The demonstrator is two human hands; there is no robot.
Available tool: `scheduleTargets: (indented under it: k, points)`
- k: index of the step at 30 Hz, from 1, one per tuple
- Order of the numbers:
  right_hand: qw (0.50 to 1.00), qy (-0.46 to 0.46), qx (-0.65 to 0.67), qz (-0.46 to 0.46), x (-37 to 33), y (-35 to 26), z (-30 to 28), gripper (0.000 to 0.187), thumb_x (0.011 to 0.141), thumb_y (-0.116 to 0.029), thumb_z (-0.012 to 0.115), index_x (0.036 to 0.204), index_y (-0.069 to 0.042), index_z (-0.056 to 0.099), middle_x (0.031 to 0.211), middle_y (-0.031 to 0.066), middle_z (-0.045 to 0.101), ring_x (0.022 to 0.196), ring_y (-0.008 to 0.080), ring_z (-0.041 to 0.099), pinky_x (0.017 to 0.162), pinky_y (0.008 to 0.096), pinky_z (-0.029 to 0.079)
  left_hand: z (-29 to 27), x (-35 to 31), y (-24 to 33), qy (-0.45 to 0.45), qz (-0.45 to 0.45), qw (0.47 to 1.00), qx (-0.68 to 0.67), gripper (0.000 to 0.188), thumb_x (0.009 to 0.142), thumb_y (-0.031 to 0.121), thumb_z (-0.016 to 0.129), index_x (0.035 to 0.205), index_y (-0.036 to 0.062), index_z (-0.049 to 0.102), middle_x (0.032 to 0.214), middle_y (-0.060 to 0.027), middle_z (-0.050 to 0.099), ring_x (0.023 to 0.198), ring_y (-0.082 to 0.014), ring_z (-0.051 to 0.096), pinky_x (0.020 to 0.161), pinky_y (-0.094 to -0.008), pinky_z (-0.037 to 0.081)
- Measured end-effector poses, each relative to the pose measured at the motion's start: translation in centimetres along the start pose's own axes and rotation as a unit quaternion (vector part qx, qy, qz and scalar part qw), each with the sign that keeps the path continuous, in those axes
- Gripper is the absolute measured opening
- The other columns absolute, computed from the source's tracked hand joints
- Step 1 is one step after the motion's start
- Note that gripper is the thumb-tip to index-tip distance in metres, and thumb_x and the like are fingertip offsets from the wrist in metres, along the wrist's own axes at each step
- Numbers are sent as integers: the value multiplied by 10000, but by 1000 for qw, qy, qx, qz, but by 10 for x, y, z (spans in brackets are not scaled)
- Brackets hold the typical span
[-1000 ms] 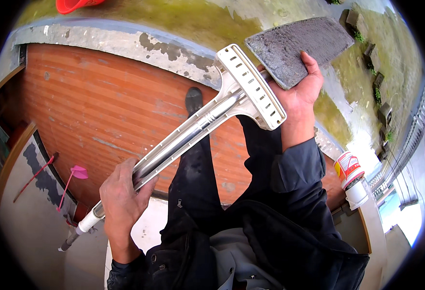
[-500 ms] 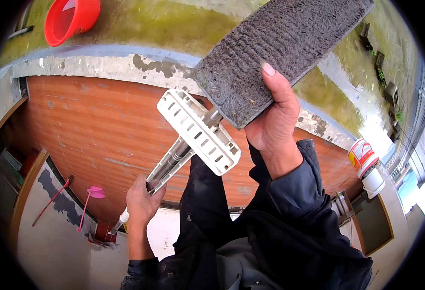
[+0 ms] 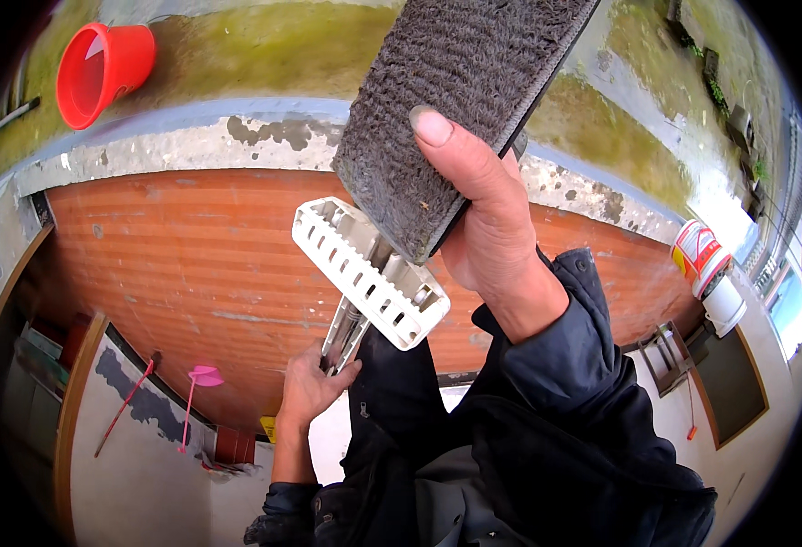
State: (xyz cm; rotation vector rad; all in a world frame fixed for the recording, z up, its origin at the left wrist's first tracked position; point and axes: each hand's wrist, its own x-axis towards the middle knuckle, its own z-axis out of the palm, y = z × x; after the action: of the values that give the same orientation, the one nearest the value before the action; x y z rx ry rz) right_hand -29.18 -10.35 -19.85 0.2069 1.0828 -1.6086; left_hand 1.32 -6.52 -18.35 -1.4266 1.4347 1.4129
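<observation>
A flat mop head point(image 3: 455, 100) with a dark grey, shaggy pad is tilted up in front of me. My right hand point(image 3: 496, 210) is closed round its near end, the thumb pressed on the pad. Below its lower corner sits the mop's white slotted plastic squeezer point(image 3: 369, 273), with a metal pole running through it. My left hand point(image 3: 314, 387) is wrapped round the pole and the squeezer's stem, below the slotted part. The joint behind the pad is mostly hidden.
Beyond the orange-brown striped surface point(image 3: 191, 246) runs a pale, flaking ledge point(image 3: 182, 150). On the mossy ground at the far left stands a red bucket point(image 3: 136, 59). A red-and-white pail point(image 3: 700, 255) and a white container point(image 3: 723, 305) are at the right.
The mop head and my right hand have shifted left and turned more upright. My left hand has moved right with the squeezer's stem, which now points more steeply. The whole view has swung slightly.
</observation>
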Motion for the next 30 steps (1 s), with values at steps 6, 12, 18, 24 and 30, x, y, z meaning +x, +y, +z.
scheduleTargets:
  k: [6, 12, 18, 24, 30]
  points:
    - [997, 25, 54, 54, -2, 4, 1, 306, 854, -233, 682, 1046, -20, 576, 876, 23, 586, 757, 103, 548, 657, 277, 455, 4, 10, -5, -160, -11, 956, -244, 428, 714, 234, 863, 587, 86, 483, 578, 58, 445, 553, -46, 384, 477, -258, 288]
    - [993, 31, 65, 95, 0, 5, -7, 246, 823, -144, 629, 1014, 7, 598, 841, 44, 610, 710, 127, 571, 637, 298, 466, 19, 5, 16, -176, -24, 942, -286, 415, 775, 143, 797, 550, 107, 450, 556, 90, 419, 536, -15, 358, 454, -242, 246]
    - [998, -9, -4, 59, -3, 11, -14, 359, 843, -120, 597, 1140, 81, 583, 1049, 179, 660, 891, 262, 678, 800, 393, 556, 33, 5, 12, -74, 22, 969, -236, 348, 764, 128, 763, 619, 69, 452, 559, 84, 404, 551, -36, 337, 464, -257, 271]
    - [995, 4, -45, 84, -8, 10, -22, 278, 843, -108, 594, 1057, 67, 618, 1010, 162, 670, 867, 244, 675, 777, 377, 555, 41, -2, 35, 53, 15, 986, -156, 286, 743, 120, 735, 655, 22, 481, 511, 20, 376, 527, -59, 338, 459, -284, 332]
    - [995, -3, -75, 63, -4, 13, -23, 242, 848, -121, 601, 1004, 60, 642, 1009, 166, 674, 869, 240, 677, 760, 383, 558, 65, -6, 40, 240, 37, 966, -91, 264, 751, 130, 744, 667, -5, 534, 507, 1, 411, 511, -72, 365, 459, -297, 361]
